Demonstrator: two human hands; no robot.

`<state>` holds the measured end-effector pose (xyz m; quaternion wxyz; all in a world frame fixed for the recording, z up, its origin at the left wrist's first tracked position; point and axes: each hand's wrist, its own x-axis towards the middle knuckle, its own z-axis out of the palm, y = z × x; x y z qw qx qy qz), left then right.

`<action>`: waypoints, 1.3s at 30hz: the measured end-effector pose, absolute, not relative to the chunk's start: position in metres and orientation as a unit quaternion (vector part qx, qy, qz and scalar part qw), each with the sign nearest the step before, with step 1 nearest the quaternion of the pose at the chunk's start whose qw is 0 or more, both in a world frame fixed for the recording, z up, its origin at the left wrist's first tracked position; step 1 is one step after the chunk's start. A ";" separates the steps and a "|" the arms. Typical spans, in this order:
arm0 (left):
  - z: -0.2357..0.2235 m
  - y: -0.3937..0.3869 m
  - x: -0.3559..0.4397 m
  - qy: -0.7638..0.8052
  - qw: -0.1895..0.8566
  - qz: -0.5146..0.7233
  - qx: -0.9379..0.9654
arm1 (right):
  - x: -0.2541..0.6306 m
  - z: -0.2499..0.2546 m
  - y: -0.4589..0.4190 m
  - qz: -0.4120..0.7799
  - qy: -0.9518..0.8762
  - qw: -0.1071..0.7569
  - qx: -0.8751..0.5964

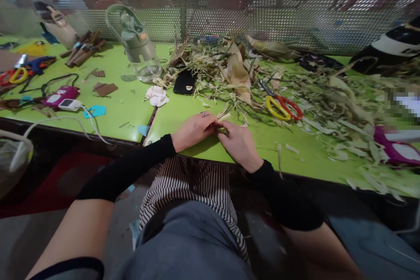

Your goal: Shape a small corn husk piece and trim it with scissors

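My left hand (196, 130) and my right hand (241, 143) meet over the front edge of the green table. Between their pinched fingers is a pale corn husk strip (225, 117), its frayed end pointing away from me. Both hands are closed on it, and the fingertips partly cover it. A ring sits on a left finger. Just beyond the hands lies a large pile of dried corn husks (236, 72). Scissors (278, 107) with red and yellow handles rest on the husks to the right. A black phone (184, 82) lies behind my left hand, with a husk scrap on it.
Left of the phone are crumpled tissue (156, 96) and a green-lidded water bottle (139, 48). A purple device (62, 96) with a white cable lies further left, near bundled brown sticks (83, 49). A perforated metal screen (210, 4) backs the table. A dark bottle (387, 48) stands right.
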<state>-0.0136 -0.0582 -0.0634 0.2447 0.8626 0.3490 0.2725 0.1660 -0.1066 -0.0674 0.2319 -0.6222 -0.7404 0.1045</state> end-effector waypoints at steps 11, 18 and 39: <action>-0.067 -0.049 -0.019 0.326 0.264 0.251 0.873 | 0.181 -0.043 -0.115 0.047 -0.783 0.112 -0.610; -0.064 -0.043 -0.020 0.295 0.298 0.247 0.873 | 0.188 -0.049 -0.111 0.177 -0.776 0.231 -0.560; -0.053 -0.042 -0.019 0.331 0.479 0.244 0.776 | 0.197 -0.052 -0.103 0.149 -0.784 0.220 -0.561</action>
